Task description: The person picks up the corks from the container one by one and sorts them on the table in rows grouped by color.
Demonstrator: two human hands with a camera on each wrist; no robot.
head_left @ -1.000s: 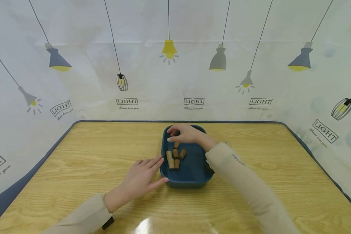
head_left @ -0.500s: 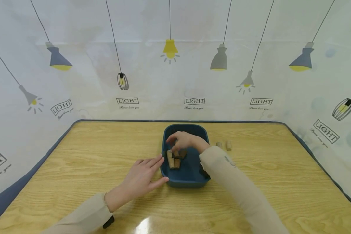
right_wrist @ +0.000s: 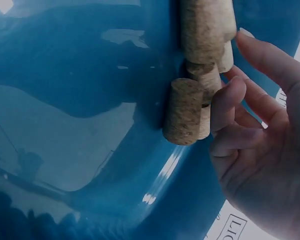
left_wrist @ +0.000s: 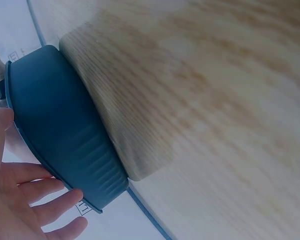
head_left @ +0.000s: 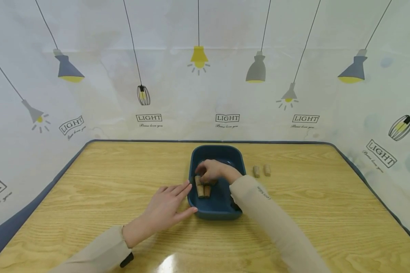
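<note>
Found fingers spread on left hand, touching blue tray at its 8 to 9 o'clock; found bent fingers on right hand, close among corks at tray's inner 9 o'clock; cannot tell whether gripping one; noted two outer corks on table, beside tray's 2 to 3 o'clock; noted lamp-printed wall at 12.

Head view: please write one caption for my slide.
Left hand against a blue tub, right hand at the corks inside; two more corks on the wooden table.
</note>
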